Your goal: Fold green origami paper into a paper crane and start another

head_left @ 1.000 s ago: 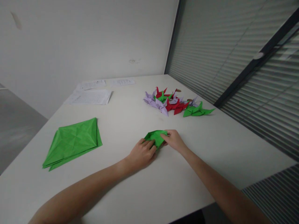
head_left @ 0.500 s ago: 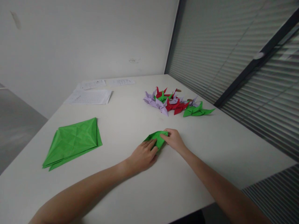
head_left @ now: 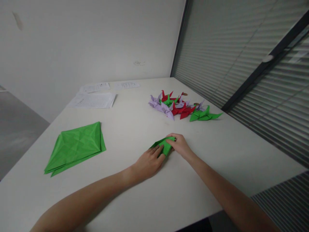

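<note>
A small folded piece of green paper (head_left: pixel 167 146) lies on the white table in front of me, its far edge raised a little. My left hand (head_left: pixel 149 162) rests on its near left part, fingers stretched out over it and pressing it down. At the paper's right end my right hand (head_left: pixel 179 145) pinches the edge between thumb and fingers. Parts of the paper are covered by both hands.
Creased green sheets (head_left: pixel 77 145) lie stacked at the left. Several folded paper figures in purple, red and green (head_left: pixel 180 108) are heaped at the back right. Printed papers (head_left: pixel 94 100) lie at the back left. Window blinds (head_left: pixel 241 64) line the right side.
My right hand has drawn the paper's far edge slightly up and over, so the paper looks narrower. My left hand has slid a little to the right.
</note>
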`<state>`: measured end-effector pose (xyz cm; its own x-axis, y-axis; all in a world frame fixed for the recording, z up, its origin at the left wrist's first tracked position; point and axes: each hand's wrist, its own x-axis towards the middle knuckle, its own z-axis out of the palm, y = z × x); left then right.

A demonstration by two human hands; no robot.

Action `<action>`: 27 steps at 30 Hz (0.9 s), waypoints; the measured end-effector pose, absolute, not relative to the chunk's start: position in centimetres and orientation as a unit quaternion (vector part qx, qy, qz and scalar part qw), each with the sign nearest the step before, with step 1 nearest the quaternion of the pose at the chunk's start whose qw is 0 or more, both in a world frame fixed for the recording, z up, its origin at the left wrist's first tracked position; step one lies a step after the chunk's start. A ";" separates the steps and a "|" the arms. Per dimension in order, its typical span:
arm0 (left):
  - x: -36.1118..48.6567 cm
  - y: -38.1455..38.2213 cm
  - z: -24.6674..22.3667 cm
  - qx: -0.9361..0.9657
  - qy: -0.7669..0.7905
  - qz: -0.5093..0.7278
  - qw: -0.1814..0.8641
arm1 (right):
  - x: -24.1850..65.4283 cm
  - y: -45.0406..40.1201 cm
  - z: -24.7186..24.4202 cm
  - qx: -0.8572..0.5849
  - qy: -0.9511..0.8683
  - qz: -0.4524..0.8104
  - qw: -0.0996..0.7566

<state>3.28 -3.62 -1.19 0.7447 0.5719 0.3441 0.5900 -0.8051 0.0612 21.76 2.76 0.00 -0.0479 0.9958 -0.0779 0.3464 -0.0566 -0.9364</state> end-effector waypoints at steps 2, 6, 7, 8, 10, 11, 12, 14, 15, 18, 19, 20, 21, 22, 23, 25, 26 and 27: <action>3.2 -3.6 -0.3 -0.928 -0.310 -0.206 0.005 | 21.8 2.7 0.3 -0.580 -0.563 0.455 0.373; 2.5 -3.0 1.7 -0.874 -0.377 -0.305 -0.044 | 21.8 2.7 0.4 -0.556 -0.547 0.500 0.377; 2.3 -2.6 2.0 -0.852 -0.404 -0.327 -0.065 | 21.8 2.7 0.3 -0.550 -0.543 0.512 0.374; 2.0 -2.2 2.1 -0.830 -0.429 -0.345 -0.087 | 21.8 2.7 0.2 -0.543 -0.542 0.524 0.370; 1.5 -1.2 2.0 -0.805 -0.463 -0.346 -0.136 | 21.7 2.7 -0.1 -0.523 -0.547 0.546 0.358; 1.2 -0.7 1.8 -0.799 -0.475 -0.330 -0.166 | 21.7 2.7 -0.1 -0.509 -0.556 0.555 0.353; 1.0 -0.2 1.5 -0.794 -0.486 -0.306 -0.200 | 21.7 2.6 -0.2 -0.492 -0.569 0.559 0.349; 0.6 0.5 0.9 -0.782 -0.499 -0.269 -0.261 | 21.6 2.5 -0.1 -0.462 -0.603 0.547 0.352; 0.5 0.7 0.7 -0.779 -0.497 -0.257 -0.281 | 21.6 2.5 -0.1 -0.451 -0.620 0.534 0.356; 0.4 0.9 0.2 -0.784 -0.480 -0.249 -0.307 | 21.6 2.6 -0.2 -0.441 -0.641 0.511 0.366; 0.4 0.9 0.1 -0.784 -0.475 -0.252 -0.311 | 21.6 2.6 -0.4 -0.450 -0.634 0.514 0.363; 0.4 0.9 0.0 -0.783 -0.470 -0.256 -0.317 | 21.7 2.7 -0.6 -0.464 -0.623 0.520 0.356; 0.4 1.0 0.0 -0.778 -0.468 -0.262 -0.327 | 21.8 2.8 -0.8 -0.478 -0.611 0.526 0.348; 0.4 1.0 0.1 -0.771 -0.466 -0.271 -0.340 | 21.9 2.9 -0.9 -0.490 -0.601 0.532 0.341; 0.4 1.1 0.1 -0.761 -0.463 -0.282 -0.356 | 22.0 3.0 -1.0 -0.496 -0.594 0.536 0.336; 0.4 1.3 0.4 -0.729 -0.462 -0.317 -0.393 | 22.3 3.1 -1.1 -0.489 -0.595 0.542 0.335; 0.4 1.4 0.6 -0.703 -0.465 -0.337 -0.419 | 22.4 3.2 -1.0 -0.481 -0.598 0.544 0.338; 0.4 1.5 0.8 -0.672 -0.469 -0.356 -0.450 | 22.5 3.2 -0.9 -0.474 -0.603 0.543 0.341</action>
<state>0.42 1.54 0.76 0.3067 0.9502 0.0554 0.3106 -0.1549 0.9378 22.51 3.17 -0.89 -0.3173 0.9426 -0.1039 0.2013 -0.0402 -0.9787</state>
